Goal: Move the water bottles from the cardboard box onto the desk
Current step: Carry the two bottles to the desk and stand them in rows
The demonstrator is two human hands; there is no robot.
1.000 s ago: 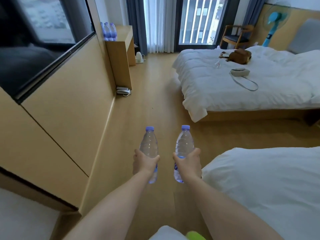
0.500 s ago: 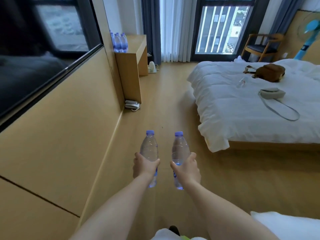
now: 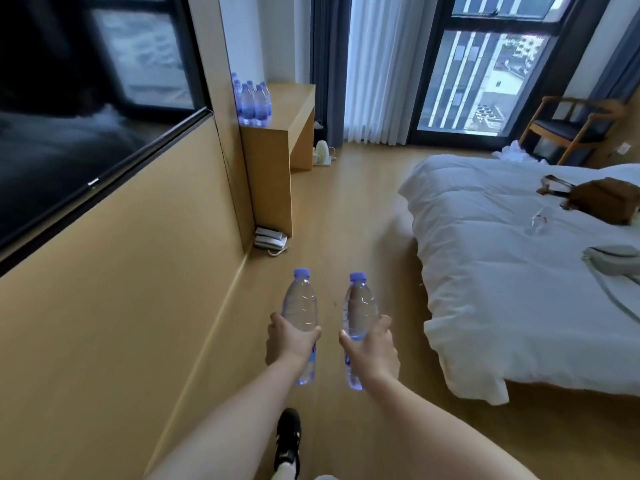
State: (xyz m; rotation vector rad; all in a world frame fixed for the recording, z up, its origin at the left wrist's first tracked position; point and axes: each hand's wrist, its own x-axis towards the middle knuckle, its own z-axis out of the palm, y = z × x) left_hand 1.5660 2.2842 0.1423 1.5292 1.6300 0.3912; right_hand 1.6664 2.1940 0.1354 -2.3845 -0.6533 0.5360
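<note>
A cluster of bottles (image 3: 252, 103) stands on the desk (image 3: 294, 102) by the wall. The left hand (image 3: 289, 339) grips one clear bottle (image 3: 300, 308) (blue-capped, upright); the right hand (image 3: 372, 344) grips another bottle (image 3: 360, 308). Bare floor (image 3: 349, 216) runs between wall panel and bed (image 3: 512, 271).

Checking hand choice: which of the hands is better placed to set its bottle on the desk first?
Probably the left hand: its bottle is on the wall side, like the desk ahead. The right hand is toward the bed.

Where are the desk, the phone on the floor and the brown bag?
desk (image 3: 277, 157): head view, bare side panel.
phone (image 3: 270, 239): head view, middle of its body.
brown bag (image 3: 604, 199): head view, its front.
</note>
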